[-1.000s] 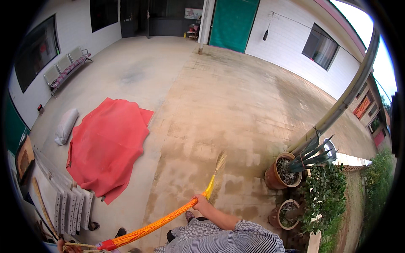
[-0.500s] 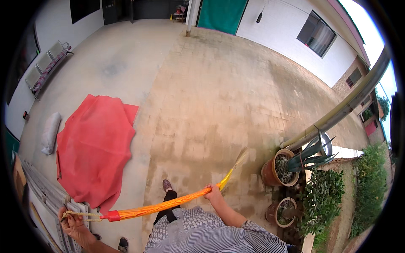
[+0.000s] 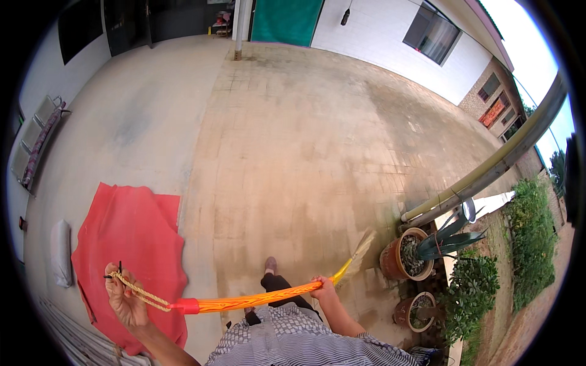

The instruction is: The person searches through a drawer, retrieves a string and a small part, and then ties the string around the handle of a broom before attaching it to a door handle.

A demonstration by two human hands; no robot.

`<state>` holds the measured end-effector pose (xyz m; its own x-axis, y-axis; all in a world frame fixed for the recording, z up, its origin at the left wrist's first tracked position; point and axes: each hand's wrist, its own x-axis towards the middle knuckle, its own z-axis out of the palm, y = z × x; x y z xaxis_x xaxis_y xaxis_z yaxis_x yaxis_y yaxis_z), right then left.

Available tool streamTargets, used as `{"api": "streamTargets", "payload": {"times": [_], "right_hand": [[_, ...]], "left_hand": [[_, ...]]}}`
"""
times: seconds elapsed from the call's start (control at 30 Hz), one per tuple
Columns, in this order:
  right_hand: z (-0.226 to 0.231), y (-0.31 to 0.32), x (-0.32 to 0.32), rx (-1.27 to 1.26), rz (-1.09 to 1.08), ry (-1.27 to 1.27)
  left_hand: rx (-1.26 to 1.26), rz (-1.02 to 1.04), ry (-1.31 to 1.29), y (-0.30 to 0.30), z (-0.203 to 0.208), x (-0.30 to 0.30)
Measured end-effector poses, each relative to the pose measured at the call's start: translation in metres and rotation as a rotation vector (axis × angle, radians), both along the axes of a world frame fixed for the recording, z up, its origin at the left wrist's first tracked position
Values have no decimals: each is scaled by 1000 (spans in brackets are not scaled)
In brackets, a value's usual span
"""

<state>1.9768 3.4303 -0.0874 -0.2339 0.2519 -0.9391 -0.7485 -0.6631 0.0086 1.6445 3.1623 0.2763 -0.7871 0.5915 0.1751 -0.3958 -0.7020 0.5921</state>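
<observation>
A long brush (image 3: 256, 300) with an orange wood-grain handle lies crosswise in front of my body. Its red end cap (image 3: 188, 306) points left, and its pale bristles (image 3: 364, 246) rise past a yellow neck on the right. My right hand (image 3: 327, 291) is wrapped round the handle close to that neck. A braided tan cord loop (image 3: 144, 294) runs from the cap to my left hand (image 3: 129, 310), whose fingers pinch its far end beside a small black piece. The left hand hovers over a red sheet (image 3: 137, 226) spread on the ground.
Potted plants stand at the right, including a spiky one in a terracotta pot (image 3: 406, 256), under a slanting pole (image 3: 488, 174). Grey metal lengths (image 3: 76, 341) lie at lower left near a white sack (image 3: 61, 253). A metal bench (image 3: 39, 137) lines the left wall.
The view has shifted across the yard and one foot is now farther right. My left hand has moved from beside the metal lengths to over the red sheet, keeping hold of the cord.
</observation>
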Motion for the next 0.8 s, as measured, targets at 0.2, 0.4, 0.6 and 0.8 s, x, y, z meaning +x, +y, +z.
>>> {"api": "streamTargets", "payload": {"times": [0.2,0.4,0.6,0.8], "right_hand": [[-62,91,-61,-45,-55,-18],[-60,238,-176,147,-72,149],[-5,390,-234,69,-209,223],[-17,505,-267,110,-336,214]], "left_hand": [[-271,183,223,134,-11,-73],[-253,175,-17,270,3,-161],[-145,-312,179,404,-9,-262],[55,-531,-26,542,-30,-350]]}}
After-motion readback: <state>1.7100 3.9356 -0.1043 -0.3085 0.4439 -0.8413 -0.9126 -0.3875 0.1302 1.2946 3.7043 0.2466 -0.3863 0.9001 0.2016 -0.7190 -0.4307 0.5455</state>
